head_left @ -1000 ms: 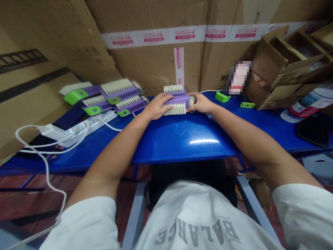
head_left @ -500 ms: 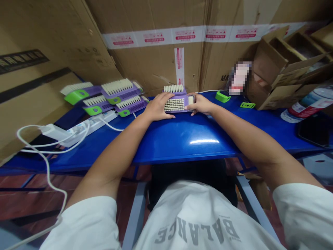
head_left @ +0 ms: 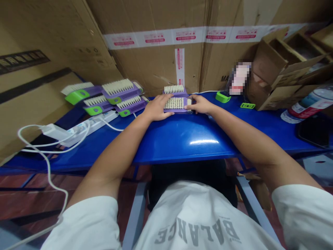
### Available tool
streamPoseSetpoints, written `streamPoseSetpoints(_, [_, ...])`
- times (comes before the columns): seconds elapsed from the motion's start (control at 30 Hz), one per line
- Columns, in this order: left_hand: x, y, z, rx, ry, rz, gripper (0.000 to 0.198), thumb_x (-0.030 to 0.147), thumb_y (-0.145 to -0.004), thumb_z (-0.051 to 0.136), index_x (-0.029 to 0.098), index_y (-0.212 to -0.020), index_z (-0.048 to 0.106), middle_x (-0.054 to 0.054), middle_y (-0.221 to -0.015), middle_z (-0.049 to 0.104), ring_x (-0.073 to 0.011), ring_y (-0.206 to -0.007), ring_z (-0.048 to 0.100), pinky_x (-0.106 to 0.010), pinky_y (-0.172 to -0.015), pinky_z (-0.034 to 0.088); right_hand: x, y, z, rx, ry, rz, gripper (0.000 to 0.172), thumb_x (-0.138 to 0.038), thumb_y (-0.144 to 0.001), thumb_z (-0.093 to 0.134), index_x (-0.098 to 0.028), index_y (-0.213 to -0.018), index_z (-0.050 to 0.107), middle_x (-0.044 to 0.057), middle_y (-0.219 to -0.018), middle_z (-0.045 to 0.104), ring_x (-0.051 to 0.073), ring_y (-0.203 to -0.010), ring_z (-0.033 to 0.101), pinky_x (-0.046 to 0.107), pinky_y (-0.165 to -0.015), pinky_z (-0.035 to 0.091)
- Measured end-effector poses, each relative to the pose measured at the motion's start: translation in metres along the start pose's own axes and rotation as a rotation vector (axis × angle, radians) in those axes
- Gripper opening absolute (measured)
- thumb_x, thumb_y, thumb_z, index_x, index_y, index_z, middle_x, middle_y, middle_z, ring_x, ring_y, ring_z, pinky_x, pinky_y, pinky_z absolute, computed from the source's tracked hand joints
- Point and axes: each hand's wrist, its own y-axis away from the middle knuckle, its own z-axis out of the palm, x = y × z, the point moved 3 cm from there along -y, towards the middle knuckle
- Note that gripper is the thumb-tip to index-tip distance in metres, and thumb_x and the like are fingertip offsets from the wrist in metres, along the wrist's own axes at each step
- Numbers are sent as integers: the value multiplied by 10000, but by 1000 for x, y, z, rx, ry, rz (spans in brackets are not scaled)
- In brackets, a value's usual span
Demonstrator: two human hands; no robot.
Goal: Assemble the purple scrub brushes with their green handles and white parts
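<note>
A purple brush point(head_left: 177, 103) with white bristles lies bristles-up on the blue table point(head_left: 192, 135). My left hand point(head_left: 156, 108) grips its left end, fingers curled over the edge. My right hand point(head_left: 201, 104) pinches its right end, where a pale tab shows. Directly behind it stands a second purple brush point(head_left: 173, 89), bristles up, against the cardboard wall.
Several purple-and-green brushes point(head_left: 114, 95) are stacked at the left. A white power strip point(head_left: 78, 130) with cables lies beside them. Green plastic parts point(head_left: 222, 96) sit at the right, near open cardboard boxes point(head_left: 283, 66), a bottle point(head_left: 307, 106) and a dark phone point(head_left: 314, 130).
The brush in my hands has been turned from bristles facing me to bristles up and set flat on the table. Both hands stayed on its ends.
</note>
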Motion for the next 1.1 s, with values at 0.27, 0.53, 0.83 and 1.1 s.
streamPoseSetpoints(0.27, [0,0,-7,-60,-24,-100,1032,576,-983,787,255,-1870,367,-176,-1852,548,-457,-1652,578,-573,-1329,502,5,-4,-5,30,141,-60,552,-419,-963,910,-143,-1410,740,202,-1363,827,297,-1044,802,517,-963,736])
streamPoseSetpoints(0.53, [-14,3,-22,-123,-89,-138,943,579,-946,766,308,-1810,503,-156,-1727,675,-489,-1556,659,-577,-1233,555,13,-7,-6,26,420,-157,620,-244,-994,757,-114,-1590,649,242,-1470,812,365,-1188,827,583,-1139,661])
streamPoseSetpoints(0.83, [-28,14,-51,-268,-207,-298,1030,622,-867,809,290,-1799,521,-158,-1685,722,-496,-1501,701,-529,-1168,580,18,-7,-3,-30,678,-273,641,-309,-1030,718,-99,-1630,638,263,-1623,722,409,-1461,726,569,-1287,568])
streamPoseSetpoints(1.1, [-35,23,-65,-415,-255,-429,914,590,-825,808,304,-1682,664,-127,-1578,801,-454,-1431,748,-479,-1086,603,18,-8,-3,-55,717,-283,593,-306,-1059,692,-110,-1618,671,248,-1611,751,419,-1496,715,590,-1314,544])
